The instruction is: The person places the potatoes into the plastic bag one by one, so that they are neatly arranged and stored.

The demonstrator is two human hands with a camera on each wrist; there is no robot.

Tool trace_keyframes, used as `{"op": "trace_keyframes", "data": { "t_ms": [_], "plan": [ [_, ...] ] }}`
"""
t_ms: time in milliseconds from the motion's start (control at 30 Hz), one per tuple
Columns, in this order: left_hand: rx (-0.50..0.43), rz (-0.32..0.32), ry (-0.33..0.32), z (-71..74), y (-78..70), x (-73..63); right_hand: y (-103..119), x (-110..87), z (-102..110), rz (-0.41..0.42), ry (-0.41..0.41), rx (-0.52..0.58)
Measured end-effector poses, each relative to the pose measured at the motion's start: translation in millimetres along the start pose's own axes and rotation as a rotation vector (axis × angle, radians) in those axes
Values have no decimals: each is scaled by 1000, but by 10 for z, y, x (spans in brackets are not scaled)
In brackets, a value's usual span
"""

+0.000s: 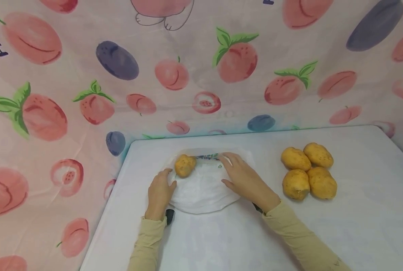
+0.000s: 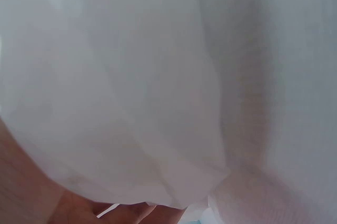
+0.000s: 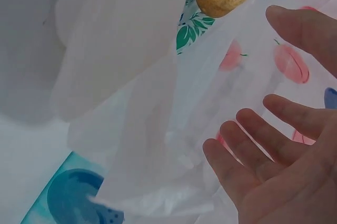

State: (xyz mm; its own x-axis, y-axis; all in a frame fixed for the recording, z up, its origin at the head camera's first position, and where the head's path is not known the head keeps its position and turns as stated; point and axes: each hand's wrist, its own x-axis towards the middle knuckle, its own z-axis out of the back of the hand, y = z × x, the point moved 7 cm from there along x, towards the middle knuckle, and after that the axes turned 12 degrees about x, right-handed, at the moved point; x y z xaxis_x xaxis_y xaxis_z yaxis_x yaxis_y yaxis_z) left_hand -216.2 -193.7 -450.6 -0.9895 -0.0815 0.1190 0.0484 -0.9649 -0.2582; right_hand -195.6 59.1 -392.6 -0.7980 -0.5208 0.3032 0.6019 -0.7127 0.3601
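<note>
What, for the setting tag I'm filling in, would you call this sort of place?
Perhaps an indoor demonstration corner, though the wider room is out of view: a fruit-print cloth backs a white tabletop, where potatoes and a white plastic bag are set out.

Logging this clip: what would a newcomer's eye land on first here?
Probably the fruit-print cloth filling the background behind the white table. Next, perhaps, the four potatoes bunched on the table's right side. Then the lone potato at the white bag's far left part, with the left hand and right hand on either side.
</note>
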Motion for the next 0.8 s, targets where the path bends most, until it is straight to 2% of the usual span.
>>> {"op": "trace_keyframes", "data": {
  "t_ms": [433, 800],
  "plan": [
    [1, 1, 7, -11, -10, -6, -184, -294, 75, -23, 19, 3],
    [5, 9, 17, -4, -6, 5, -276, -471, 165, 3, -22, -1]
  ]
}}
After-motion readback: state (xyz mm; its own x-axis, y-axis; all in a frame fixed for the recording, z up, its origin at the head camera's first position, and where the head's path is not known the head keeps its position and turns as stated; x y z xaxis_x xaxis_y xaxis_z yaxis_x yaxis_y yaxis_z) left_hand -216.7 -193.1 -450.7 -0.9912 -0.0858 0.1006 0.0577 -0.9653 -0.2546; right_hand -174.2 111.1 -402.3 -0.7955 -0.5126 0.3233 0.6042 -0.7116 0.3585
